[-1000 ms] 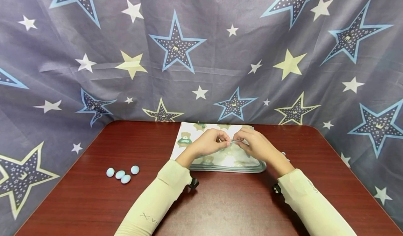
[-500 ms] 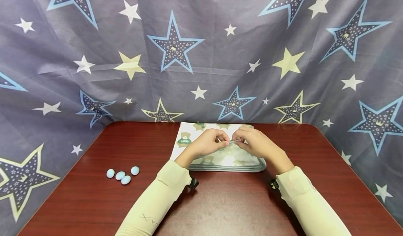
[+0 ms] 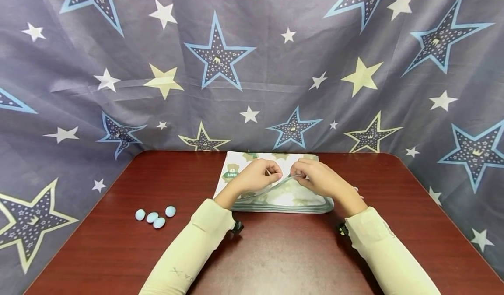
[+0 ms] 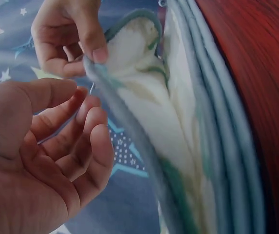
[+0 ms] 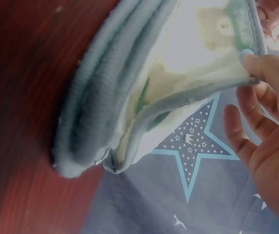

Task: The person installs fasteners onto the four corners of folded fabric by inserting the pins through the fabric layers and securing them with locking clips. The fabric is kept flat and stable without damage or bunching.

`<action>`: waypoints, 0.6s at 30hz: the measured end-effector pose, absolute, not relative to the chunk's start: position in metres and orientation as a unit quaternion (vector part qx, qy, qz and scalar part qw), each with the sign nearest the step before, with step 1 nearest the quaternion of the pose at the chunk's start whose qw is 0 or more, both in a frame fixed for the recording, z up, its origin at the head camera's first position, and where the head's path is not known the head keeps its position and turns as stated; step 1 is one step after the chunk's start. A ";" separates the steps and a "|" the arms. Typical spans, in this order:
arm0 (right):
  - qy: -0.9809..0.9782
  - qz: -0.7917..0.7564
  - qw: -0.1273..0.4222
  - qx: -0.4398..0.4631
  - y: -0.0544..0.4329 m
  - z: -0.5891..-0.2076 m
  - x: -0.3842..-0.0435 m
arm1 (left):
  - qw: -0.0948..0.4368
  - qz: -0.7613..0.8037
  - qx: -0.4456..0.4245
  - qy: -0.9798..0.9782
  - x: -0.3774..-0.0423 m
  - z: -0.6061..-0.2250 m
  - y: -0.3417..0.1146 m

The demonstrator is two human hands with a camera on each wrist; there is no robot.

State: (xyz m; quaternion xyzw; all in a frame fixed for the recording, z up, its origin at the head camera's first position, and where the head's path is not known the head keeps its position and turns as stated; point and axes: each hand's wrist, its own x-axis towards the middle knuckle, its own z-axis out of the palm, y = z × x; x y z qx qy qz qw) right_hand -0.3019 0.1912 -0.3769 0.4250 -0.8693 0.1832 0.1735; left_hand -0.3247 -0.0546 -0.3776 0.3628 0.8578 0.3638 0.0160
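A folded blanket with bear prints and grey-green piped edges lies at the back of the table, its top layer lifted toward me. My right hand pinches that layer's edge between thumb and fingers. Just left of it, my left hand is apart from the edge, thumb and fingertips drawn together. From those fingertips a thin, shiny pin-like piece sticks out toward the blanket; most of it is hidden. A small metal piece shows at the blanket's corner in the right wrist view.
Several pale blue egg-shaped pieces lie on the left of the red-brown table. Small pale pieces show partly behind the right wrist. A star-patterned grey curtain hangs behind the table.
My left hand has let go of the blanket's edge and drawn slightly left, so more of the lifted edge shows. The right hand keeps its pinch in nearly the same place.
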 end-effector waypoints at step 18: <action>-0.874 0.163 0.181 0.420 0.192 -0.381 -0.299 | -0.037 0.225 0.368 0.902 -0.313 -0.388 -0.143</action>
